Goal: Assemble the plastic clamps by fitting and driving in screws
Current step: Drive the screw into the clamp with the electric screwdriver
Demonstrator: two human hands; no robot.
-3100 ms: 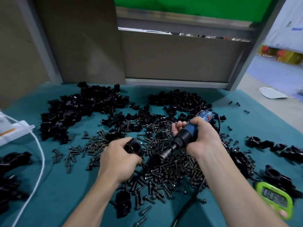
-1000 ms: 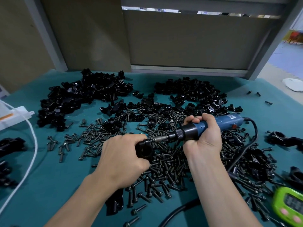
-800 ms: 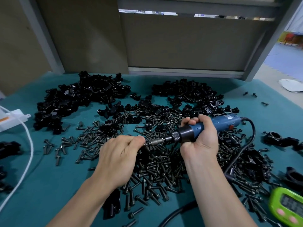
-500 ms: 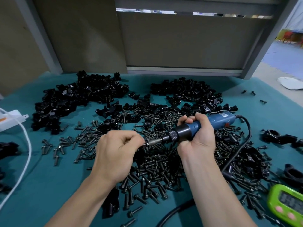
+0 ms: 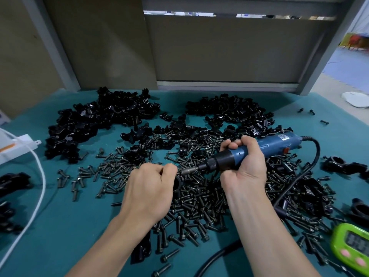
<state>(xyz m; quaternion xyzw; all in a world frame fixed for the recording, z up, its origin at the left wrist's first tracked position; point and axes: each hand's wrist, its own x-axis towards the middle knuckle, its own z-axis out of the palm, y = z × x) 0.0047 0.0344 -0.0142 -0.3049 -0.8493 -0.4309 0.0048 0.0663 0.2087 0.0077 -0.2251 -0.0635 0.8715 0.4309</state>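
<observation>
Step, apparently: driving; left hand (image 5: 148, 188) is gripping the clamp (image 5: 176, 183) over the screw pile (image 5: 195, 206), fingers curled round it; right hand (image 5: 244, 166) is clenching the screwdriver (image 5: 279, 141), bit (image 5: 188, 171) reaching the clamp (screw hidden). Next, likely: keeping the bit square.

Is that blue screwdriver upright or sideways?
Sideways: the right hand grips the screwdriver nearly level, tip toward the clamp in the left hand.

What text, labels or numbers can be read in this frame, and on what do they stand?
No text in this frame can be read.
Label on the blue screwdriver: print too small and blurred to read.
Display of the green timer: digits too blurred to read.
White box with an orange stripe: no legible writing.
</observation>
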